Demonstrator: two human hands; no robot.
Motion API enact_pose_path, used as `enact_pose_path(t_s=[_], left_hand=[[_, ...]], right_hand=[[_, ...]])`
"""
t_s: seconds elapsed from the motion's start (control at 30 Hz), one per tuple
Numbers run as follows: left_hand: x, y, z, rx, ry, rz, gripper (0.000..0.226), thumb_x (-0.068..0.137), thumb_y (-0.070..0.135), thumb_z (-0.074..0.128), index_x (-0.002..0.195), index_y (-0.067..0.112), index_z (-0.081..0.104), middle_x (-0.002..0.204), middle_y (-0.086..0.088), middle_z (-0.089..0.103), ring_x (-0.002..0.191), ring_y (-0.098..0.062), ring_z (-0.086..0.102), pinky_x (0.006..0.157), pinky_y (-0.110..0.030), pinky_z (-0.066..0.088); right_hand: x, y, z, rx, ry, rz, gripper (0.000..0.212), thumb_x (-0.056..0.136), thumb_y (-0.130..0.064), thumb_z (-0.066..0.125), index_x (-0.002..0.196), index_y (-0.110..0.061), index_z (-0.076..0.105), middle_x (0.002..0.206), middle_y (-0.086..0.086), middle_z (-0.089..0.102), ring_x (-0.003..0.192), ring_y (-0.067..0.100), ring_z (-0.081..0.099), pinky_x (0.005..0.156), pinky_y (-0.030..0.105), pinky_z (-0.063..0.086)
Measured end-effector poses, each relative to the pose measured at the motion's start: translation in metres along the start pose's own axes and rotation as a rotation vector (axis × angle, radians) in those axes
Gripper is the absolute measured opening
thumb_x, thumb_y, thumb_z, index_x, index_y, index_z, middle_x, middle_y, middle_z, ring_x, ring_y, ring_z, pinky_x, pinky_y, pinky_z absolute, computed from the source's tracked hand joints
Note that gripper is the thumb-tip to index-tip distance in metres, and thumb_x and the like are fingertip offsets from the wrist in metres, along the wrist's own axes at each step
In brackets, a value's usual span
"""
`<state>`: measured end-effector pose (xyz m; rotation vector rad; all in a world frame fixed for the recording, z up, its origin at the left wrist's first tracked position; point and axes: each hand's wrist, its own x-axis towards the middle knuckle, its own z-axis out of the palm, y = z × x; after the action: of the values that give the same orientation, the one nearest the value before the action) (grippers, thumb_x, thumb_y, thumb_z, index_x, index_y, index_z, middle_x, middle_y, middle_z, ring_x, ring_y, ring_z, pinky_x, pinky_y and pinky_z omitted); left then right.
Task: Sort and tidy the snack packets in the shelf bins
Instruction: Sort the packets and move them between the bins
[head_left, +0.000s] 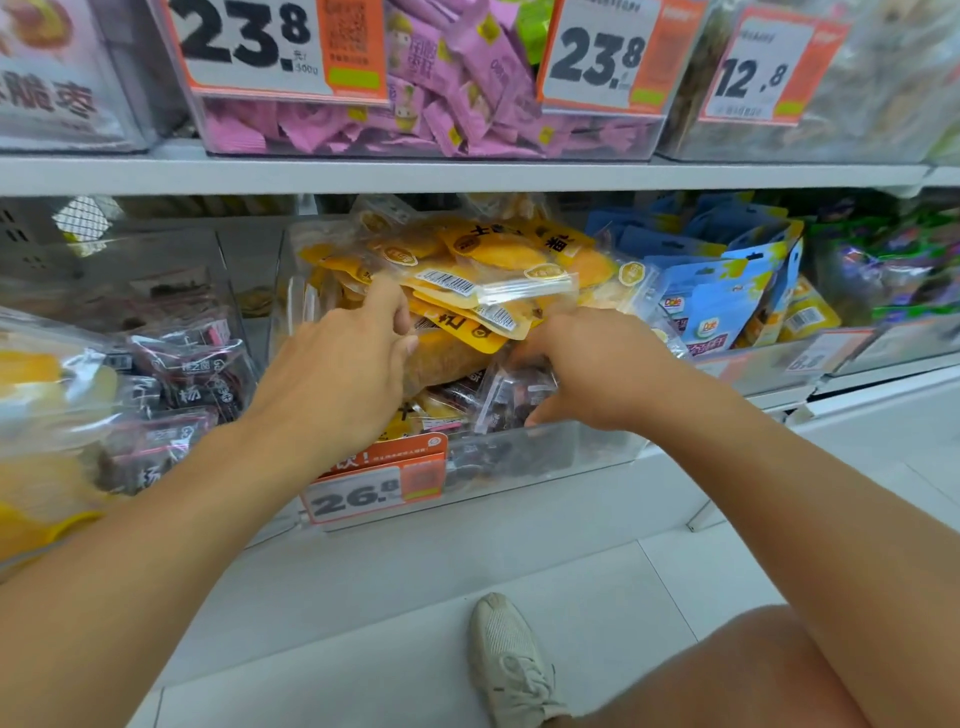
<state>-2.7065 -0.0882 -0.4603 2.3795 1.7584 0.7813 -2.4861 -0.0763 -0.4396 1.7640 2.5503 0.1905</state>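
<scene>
Both hands reach into a clear plastic shelf bin (545, 452): left hand (337, 374) pinches glossy yellow snack packets (467, 275), right hand (597, 369) grips dark crinkly packets (511, 397). Blue pouches (717, 291) crowd alongside.

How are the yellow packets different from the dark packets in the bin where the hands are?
The yellow packets are piled high on top; the dark packets lie low at the bin's front. The yellow ones look bigger and show orange-yellow pieces; the dark ones look smaller, with dark contents. The left hand touches the yellow pile; the right hand grips dark packets. Both have clear wrapping and share the clear bin.
</scene>
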Motion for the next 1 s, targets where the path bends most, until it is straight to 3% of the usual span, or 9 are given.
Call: enact_pose_path(t_s=[0.07,0.17,0.37,0.5,0.57,0.67,0.77,0.83,1.0], left_hand=[[-0.001,0.0,-0.001,-0.024,0.02,-0.006,0.008,0.104,0.029,0.045,0.101,0.029,0.038,0.074,0.002,0.062,0.065,-0.017,0.056,0.059,-0.039,0.047],[-0.003,0.0,0.0,-0.041,0.028,-0.009,0.012,0.103,0.025,0.048,0.101,0.029,0.037,0.075,0.002,0.061,0.067,-0.02,0.055,0.061,-0.042,0.049],[-0.005,0.0,-0.002,-0.08,0.012,-0.018,0.021,0.098,0.013,0.049,0.092,0.032,0.043,0.084,0.006,0.065,0.076,-0.023,0.059,0.069,-0.045,0.053],[-0.006,-0.004,-0.004,-0.119,-0.016,-0.006,0.023,0.096,0.01,0.055,0.088,0.031,0.047,0.084,0.008,0.067,0.079,-0.021,0.062,0.073,-0.045,0.055],[-0.006,-0.006,-0.005,-0.137,-0.025,0.002,0.025,0.094,0.007,0.057,0.086,0.03,0.049,0.083,0.008,0.067,0.079,-0.02,0.063,0.073,-0.044,0.055],[-0.005,-0.007,-0.006,-0.166,-0.044,0.022,0.027,0.091,0.004,0.057,0.083,0.029,0.051,0.082,0.009,0.066,0.079,-0.018,0.063,0.072,-0.044,0.056],[-0.004,-0.01,-0.008,-0.227,-0.07,0.035,0.029,0.089,0.003,0.059,0.079,0.029,0.054,0.084,0.011,0.066,0.082,-0.014,0.064,0.075,-0.043,0.056],[-0.004,-0.01,-0.01,-0.303,-0.117,0.017,0.028,0.09,0.004,0.062,0.079,0.03,0.06,0.088,0.013,0.067,0.086,-0.011,0.066,0.078,-0.042,0.057],[-0.007,-0.002,-0.027,-0.738,-0.234,-0.144,0.035,0.106,0.037,0.038,0.102,0.027,0.071,0.112,0.009,0.069,0.105,-0.014,0.066,0.085,-0.043,0.059]], right_hand=[[-0.001,-0.001,-0.002,0.029,-0.006,-0.03,0.047,0.074,-0.049,0.081,0.117,-0.04,0.066,0.099,-0.006,0.048,0.091,0.02,0.054,0.073,0.032,0.046],[0.001,-0.007,0.0,-0.044,-0.051,-0.042,0.05,0.079,-0.044,0.078,0.125,-0.041,0.061,0.111,-0.005,0.061,0.102,0.024,0.059,0.08,0.034,0.051],[0.013,-0.02,-0.003,-0.069,-0.061,0.027,0.026,0.078,-0.032,0.077,0.101,-0.026,0.066,0.097,-0.002,0.065,0.087,0.024,0.059,0.067,0.03,0.043],[0.004,-0.012,0.002,0.041,0.051,0.01,0.02,0.074,-0.042,0.082,0.083,-0.027,0.074,0.085,-0.006,0.067,0.085,0.022,0.063,0.062,0.028,0.041],[-0.004,-0.002,0.002,0.168,0.114,-0.007,0.023,0.072,-0.045,0.084,0.073,-0.025,0.073,0.077,-0.007,0.063,0.079,0.018,0.061,0.059,0.03,0.041],[-0.016,0.006,-0.001,0.556,0.3,-0.076,0.016,0.071,-0.032,0.087,0.066,-0.026,0.073,0.071,-0.008,0.061,0.069,0.009,0.058,0.062,0.033,0.048],[-0.022,0.003,0.001,0.869,0.386,-0.085,0.016,0.067,-0.025,0.087,0.066,-0.029,0.071,0.07,-0.008,0.062,0.065,0.006,0.056,0.061,0.018,0.044],[-0.019,-0.001,0.005,1.014,0.394,-0.055,0.013,0.065,-0.025,0.085,0.068,-0.023,0.074,0.069,-0.01,0.062,0.065,0.004,0.055,0.063,0.015,0.044],[-0.009,-0.014,0.006,1.192,0.413,-0.093,0.014,0.065,-0.018,0.086,0.072,-0.01,0.076,0.067,-0.009,0.063,0.067,0.012,0.054,0.061,0.019,0.044]])
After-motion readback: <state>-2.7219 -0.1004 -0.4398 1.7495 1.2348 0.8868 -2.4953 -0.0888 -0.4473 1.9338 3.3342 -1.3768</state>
